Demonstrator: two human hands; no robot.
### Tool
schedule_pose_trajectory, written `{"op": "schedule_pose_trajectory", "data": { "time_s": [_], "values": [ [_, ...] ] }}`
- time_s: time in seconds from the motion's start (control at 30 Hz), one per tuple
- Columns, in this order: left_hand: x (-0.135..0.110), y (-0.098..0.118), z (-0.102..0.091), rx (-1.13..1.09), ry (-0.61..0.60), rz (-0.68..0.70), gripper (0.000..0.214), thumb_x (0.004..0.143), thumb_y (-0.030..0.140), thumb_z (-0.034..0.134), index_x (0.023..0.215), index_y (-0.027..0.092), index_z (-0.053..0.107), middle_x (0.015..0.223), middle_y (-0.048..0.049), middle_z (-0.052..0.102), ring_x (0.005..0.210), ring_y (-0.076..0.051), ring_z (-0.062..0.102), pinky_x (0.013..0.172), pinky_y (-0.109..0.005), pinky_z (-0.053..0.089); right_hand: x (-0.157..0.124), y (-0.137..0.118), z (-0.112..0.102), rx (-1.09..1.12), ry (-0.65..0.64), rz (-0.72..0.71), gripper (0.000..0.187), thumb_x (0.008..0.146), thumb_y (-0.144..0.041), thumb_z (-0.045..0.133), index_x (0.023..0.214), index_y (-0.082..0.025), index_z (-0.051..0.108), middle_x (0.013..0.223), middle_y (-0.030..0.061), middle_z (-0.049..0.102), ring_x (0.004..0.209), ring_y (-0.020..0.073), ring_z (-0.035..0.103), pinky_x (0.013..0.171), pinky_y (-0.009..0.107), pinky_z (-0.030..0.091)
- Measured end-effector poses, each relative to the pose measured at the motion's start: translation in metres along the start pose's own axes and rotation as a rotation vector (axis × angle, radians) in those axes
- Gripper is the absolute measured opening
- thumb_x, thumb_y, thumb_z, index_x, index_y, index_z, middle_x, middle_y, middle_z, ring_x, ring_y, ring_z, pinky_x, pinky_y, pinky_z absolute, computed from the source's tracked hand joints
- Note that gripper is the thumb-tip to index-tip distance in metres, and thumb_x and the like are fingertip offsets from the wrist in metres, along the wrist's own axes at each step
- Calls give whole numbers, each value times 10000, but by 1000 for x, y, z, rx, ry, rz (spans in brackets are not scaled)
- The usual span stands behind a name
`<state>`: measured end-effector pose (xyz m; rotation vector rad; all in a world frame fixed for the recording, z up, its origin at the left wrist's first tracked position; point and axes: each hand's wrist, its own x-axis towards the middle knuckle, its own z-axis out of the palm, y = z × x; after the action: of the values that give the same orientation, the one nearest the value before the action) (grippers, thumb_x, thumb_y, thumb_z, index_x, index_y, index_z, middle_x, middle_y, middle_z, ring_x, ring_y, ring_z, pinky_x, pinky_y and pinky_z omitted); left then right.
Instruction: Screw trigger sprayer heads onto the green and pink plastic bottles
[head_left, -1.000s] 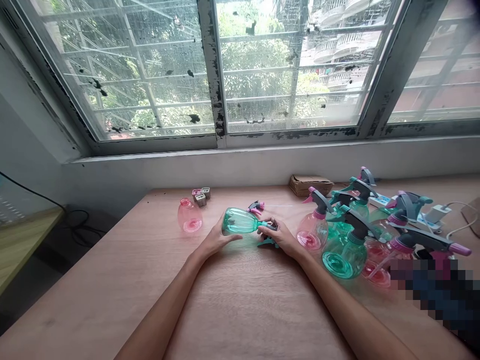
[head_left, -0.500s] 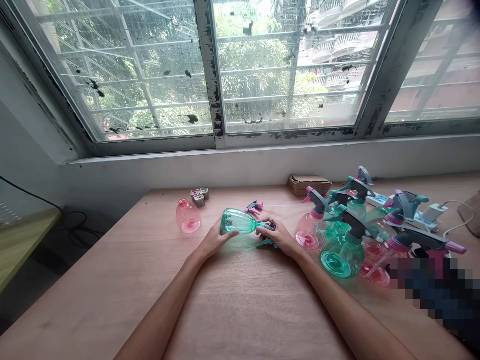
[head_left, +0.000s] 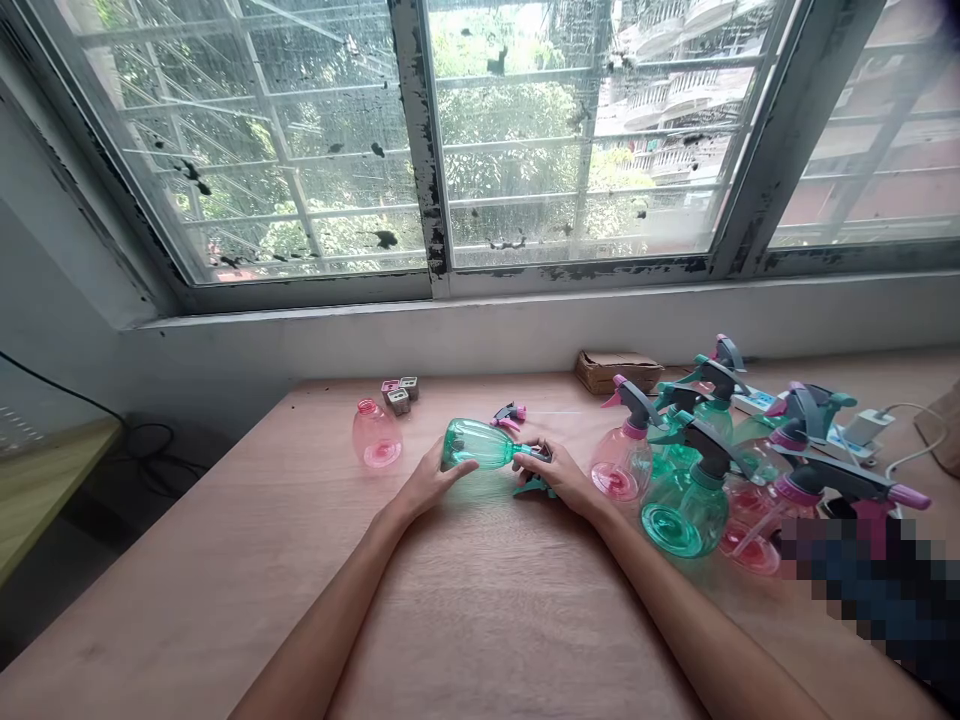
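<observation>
A green translucent spray bottle point(head_left: 480, 444) lies on its side just above the wooden table point(head_left: 480, 600). My left hand point(head_left: 429, 482) is wrapped under its round body. My right hand point(head_left: 559, 475) is closed around the trigger spray head point(head_left: 534, 470) at the bottle's neck. A loose pink and grey spray head point(head_left: 508, 415) lies just behind the bottle. A headless pink bottle point(head_left: 376, 436) lies to the left.
Several pink and green spray bottles point(head_left: 686, 480) with heads lie clustered at the right. A power strip point(head_left: 855, 430) with a cable sits behind them. Small blocks point(head_left: 400, 393) and a brown cardboard piece point(head_left: 616, 368) lie near the wall under the window.
Hardly anything differs: both hands stay on the green bottle and its spray head, and the view has shifted slightly.
</observation>
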<state>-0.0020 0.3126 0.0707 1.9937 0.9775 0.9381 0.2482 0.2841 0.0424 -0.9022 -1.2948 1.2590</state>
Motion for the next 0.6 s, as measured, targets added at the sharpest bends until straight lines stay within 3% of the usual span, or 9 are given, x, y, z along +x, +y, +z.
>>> {"op": "schedule_pose_trajectory", "data": {
  "time_s": [0.2, 0.3, 0.47, 0.6],
  "values": [
    [-1, -3, 2, -9, -6, 8, 911, 822, 419, 762, 1555, 264, 244, 1377, -111, 606, 1292, -313, 552, 1106, -474, 411, -1, -3, 1, -9, 15, -3, 377, 769, -509, 784, 919, -200, 631, 783, 3, 726, 596, 172, 681, 623, 331, 548],
    [-2, 0, 2, -16, -4, 2, 890, 824, 436, 758, 1549, 260, 271, 1406, -111, 584, 1309, -317, 539, 1114, -468, 409, -2, -5, 1, -16, 3, -2, 381, 756, -512, 793, 914, -206, 631, 769, -2, 724, 600, 177, 681, 629, 339, 558],
    [-1, 1, 2, -23, -14, -4, 651, 881, 472, 685, 1435, 221, 454, 1351, -124, 620, 1254, -321, 579, 1070, -458, 453, -2, -5, 1, -17, 4, -6, 369, 754, -502, 799, 903, -207, 635, 757, -9, 718, 597, 173, 678, 626, 332, 556],
    [-1, -2, 3, -13, 1, 0, 866, 805, 412, 785, 1519, 266, 318, 1467, -121, 517, 1352, -317, 492, 1150, -472, 368, -1, -1, -1, -8, 15, -8, 349, 783, -493, 778, 905, -201, 631, 782, -1, 720, 609, 171, 686, 638, 329, 553]
  ]
}}
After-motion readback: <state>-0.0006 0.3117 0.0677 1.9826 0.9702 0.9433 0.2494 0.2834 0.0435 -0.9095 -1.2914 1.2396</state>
